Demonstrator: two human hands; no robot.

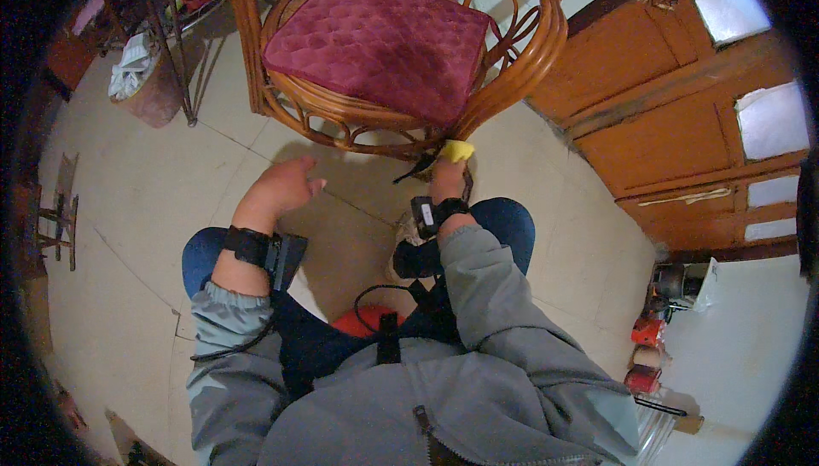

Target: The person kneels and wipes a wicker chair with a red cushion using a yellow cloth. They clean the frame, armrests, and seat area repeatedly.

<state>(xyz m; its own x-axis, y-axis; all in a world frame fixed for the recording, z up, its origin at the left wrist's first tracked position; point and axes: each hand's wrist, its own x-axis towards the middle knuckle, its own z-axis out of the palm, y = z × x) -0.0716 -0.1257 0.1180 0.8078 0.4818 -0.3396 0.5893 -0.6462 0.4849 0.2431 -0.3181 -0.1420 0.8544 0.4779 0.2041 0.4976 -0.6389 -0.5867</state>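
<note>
A rattan armchair [358,121] stands in front of me, with a quilted dark red cushion [384,47] on its seat. My right hand [449,178] holds a yellow cloth or sponge [457,150] near the front right foot of the chair. A thin black object sticks out just left of that hand; I cannot tell what it is. Over the floor tiles, left of the chair's front edge, hangs my left hand [285,184], fingers apart and holding nothing. Both wrists wear black straps with small devices.
A waste bin with a white bag [147,91] stands at the upper left beside a metal-legged stand [185,98]. Wooden doors [646,107] line the right. Red containers [646,354] sit along the wall at the lower right. A red seat [368,321] shows between my legs.
</note>
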